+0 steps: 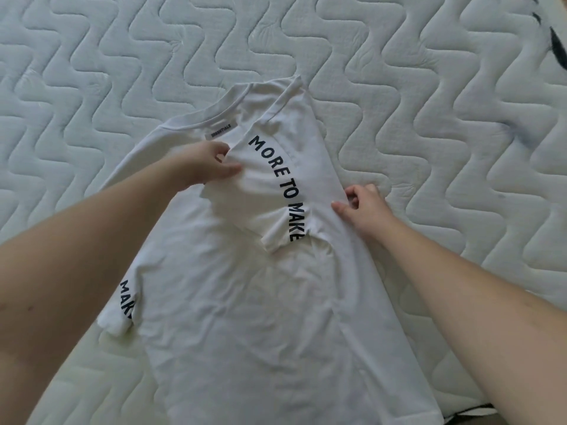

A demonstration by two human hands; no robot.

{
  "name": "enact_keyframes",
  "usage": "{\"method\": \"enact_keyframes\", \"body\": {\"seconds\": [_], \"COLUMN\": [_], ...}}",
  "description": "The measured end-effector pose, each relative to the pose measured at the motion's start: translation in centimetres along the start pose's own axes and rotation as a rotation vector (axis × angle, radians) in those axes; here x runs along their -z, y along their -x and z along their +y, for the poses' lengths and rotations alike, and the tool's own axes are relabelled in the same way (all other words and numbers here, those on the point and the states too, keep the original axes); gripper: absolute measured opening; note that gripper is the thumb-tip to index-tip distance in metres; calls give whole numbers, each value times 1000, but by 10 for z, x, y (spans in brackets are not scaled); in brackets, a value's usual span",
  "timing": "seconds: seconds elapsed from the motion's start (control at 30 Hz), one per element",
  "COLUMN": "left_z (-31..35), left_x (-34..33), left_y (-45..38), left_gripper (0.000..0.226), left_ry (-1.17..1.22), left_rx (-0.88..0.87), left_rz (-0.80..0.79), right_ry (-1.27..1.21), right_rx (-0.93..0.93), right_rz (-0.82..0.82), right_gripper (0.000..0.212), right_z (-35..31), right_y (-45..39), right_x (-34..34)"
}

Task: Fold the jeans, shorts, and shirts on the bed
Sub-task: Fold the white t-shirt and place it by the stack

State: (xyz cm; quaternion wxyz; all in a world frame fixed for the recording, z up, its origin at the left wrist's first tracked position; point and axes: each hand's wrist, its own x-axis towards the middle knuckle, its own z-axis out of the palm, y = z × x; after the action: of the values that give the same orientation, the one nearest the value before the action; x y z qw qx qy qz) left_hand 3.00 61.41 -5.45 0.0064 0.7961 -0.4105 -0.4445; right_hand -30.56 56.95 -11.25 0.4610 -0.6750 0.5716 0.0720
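Note:
A white T-shirt (245, 302) lies flat on the quilted mattress (429, 102), collar away from me. Its right sleeve (270, 191), printed "MORE TO MAKE" in black, is folded inward over the chest. My left hand (205, 164) pinches the edge of that folded sleeve near the collar label. My right hand (362, 207) pinches the shirt's right folded edge beside the sleeve seam. The left sleeve (122, 308) sticks out flat at the lower left, partly hidden by my left forearm.
The white quilted mattress spreads on all sides of the shirt. A dark-striped item (555, 41) shows at the top right edge. Another dark-striped bit (460, 415) peeks out under my right forearm at the bottom.

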Motion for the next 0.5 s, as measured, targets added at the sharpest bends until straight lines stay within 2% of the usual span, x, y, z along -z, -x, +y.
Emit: {"method": "enact_keyframes", "body": {"seconds": [0.13,0.27,0.33,0.43,0.5], "left_z": [-5,-15,-21,-20,-11], "left_x": [-12,-28,-33,-46,-59], "left_y": [8,15,20,34,51], "left_gripper": [27,35,38,35,35], "left_ry": [-80,81,4,182,292], "left_rx": [4,79,92,141,57], "left_rz": [223,118,150,514,755], "right_ry": [26,48,56,99,130], "right_rx": [1,-10,-13,-30,-30], "right_rz": [20,30,31,34,33], "right_gripper": [34,35,36,41,46], "right_z": [0,1,1,-3,-5], "right_y": [-4,-6,-7,-5,-1], "right_x": [-2,-3,-3,-3,-2]}}
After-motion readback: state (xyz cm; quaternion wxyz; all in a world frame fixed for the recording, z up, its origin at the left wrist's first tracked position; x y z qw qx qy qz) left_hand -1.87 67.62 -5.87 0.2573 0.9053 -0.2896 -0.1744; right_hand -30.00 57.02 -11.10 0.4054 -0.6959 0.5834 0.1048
